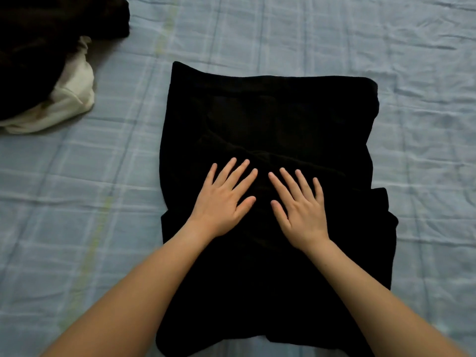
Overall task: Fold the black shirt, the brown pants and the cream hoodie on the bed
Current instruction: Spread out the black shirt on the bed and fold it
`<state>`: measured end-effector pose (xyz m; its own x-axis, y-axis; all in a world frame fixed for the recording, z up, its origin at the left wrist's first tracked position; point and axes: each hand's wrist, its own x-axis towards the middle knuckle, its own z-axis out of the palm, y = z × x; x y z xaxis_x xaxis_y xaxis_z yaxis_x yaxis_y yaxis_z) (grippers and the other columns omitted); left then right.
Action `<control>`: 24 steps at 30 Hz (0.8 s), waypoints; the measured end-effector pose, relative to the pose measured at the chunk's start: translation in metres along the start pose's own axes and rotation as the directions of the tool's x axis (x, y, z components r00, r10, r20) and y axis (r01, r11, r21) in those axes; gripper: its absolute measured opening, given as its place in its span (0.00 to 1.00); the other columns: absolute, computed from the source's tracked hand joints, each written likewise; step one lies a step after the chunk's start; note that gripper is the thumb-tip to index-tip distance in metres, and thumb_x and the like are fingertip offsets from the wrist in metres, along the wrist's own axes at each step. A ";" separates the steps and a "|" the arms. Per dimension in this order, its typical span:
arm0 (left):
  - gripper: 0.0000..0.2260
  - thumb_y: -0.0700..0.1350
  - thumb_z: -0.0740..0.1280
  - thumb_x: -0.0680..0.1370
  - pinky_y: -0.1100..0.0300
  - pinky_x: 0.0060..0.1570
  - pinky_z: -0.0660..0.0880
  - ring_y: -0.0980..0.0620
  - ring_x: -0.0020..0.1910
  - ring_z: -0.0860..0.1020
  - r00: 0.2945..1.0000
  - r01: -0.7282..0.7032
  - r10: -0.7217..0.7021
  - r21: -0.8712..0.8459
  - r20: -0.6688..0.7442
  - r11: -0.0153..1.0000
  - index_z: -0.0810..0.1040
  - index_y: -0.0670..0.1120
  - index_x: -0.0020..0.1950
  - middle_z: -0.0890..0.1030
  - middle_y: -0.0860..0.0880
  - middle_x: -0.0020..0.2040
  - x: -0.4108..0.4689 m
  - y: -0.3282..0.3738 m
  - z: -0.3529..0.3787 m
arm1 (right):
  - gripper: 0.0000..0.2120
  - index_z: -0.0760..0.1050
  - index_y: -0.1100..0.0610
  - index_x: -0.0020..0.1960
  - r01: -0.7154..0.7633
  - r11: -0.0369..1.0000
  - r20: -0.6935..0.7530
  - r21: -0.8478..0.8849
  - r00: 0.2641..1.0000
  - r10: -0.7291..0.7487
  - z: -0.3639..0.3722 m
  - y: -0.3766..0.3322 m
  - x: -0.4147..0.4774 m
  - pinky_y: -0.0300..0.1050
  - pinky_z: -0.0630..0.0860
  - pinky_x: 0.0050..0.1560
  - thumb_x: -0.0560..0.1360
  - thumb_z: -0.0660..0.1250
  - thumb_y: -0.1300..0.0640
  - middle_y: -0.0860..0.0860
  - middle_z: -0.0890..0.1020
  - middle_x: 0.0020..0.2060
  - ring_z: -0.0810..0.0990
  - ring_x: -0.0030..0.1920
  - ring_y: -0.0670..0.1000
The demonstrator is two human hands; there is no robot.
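Black shirt (273,117) lies spread flat in the middle of the bed (386,60). Left grip (221,199) and right grip (300,207) (bare hands, palms down) rest on it side by side, released, fingers straight and spread. Brown pants (38,47) lie heaped over the cream hoodie (72,99) at the far left.

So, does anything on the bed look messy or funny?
Yes. In the far left corner a dark garment lies bunched in a heap on crumpled cream cloth, unfolded. The black shirt under the flat left hand and right hand looks lopsided: its far left corner pokes out past the edge.
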<state>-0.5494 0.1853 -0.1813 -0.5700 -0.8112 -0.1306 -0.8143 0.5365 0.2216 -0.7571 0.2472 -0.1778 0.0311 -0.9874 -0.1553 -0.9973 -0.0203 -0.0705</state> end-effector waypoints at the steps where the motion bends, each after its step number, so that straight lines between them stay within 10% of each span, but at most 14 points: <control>1: 0.28 0.62 0.44 0.80 0.44 0.76 0.45 0.50 0.79 0.46 1.000 0.007 -0.007 -0.008 0.008 1.000 0.51 0.56 0.79 0.51 0.52 0.80 0.001 0.000 0.001 | 0.27 0.48 0.41 0.80 0.000 1.000 0.019 0.008 1.000 -0.001 0.001 0.000 0.001 0.58 0.45 0.77 0.81 0.44 0.39 0.47 0.58 0.79 0.53 0.79 0.54; 6: 0.25 0.61 0.52 0.78 0.49 0.64 0.63 0.48 0.69 0.69 0.996 -0.007 0.002 -0.056 -0.088 0.998 0.73 0.54 0.70 0.73 0.51 0.70 0.016 -0.001 -0.032 | 0.27 0.50 0.39 0.79 0.087 0.983 0.098 0.162 0.990 -0.104 -0.030 0.014 0.016 0.53 0.44 0.77 0.81 0.44 0.38 0.45 0.57 0.79 0.51 0.79 0.50; 11: 0.19 0.51 0.66 0.76 0.46 0.61 0.69 0.43 0.64 0.74 0.940 -0.016 -0.002 -0.050 -0.340 0.999 0.78 0.46 0.65 0.77 0.46 0.66 0.085 -0.047 -0.075 | 0.26 0.61 0.50 0.78 0.128 0.975 -0.167 0.179 0.981 -0.098 -0.084 0.071 0.095 0.57 0.53 0.77 0.80 0.59 0.48 0.50 0.65 0.76 0.58 0.78 0.55; 20: 0.25 0.57 0.56 0.81 0.43 0.75 0.49 0.45 0.77 0.55 0.978 0.205 -0.198 0.141 -0.062 0.968 0.59 0.55 0.78 0.60 0.45 0.78 0.197 -0.128 -0.082 | 0.28 0.55 0.48 0.79 0.141 0.988 0.037 0.059 0.989 -0.144 -0.098 0.106 0.239 0.56 0.52 0.77 0.82 0.58 0.47 0.51 0.65 0.76 0.57 0.78 0.54; 24: 0.22 0.59 0.56 0.81 0.42 0.74 0.50 0.44 0.73 0.62 0.968 0.248 -0.251 0.116 0.016 0.962 0.63 0.55 0.74 0.66 0.45 0.73 0.219 -0.151 -0.075 | 0.28 0.56 0.51 0.79 0.182 0.982 0.140 0.040 0.973 -0.186 -0.088 0.113 0.276 0.55 0.53 0.76 0.82 0.58 0.47 0.54 0.66 0.75 0.62 0.76 0.55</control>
<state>-0.5435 -0.0911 -0.1707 -0.3490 -0.9160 -0.1979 -0.9371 0.3423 0.0685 -0.8670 -0.0420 -0.1416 0.2249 -0.9346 -0.2755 -0.9715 -0.1933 -0.1371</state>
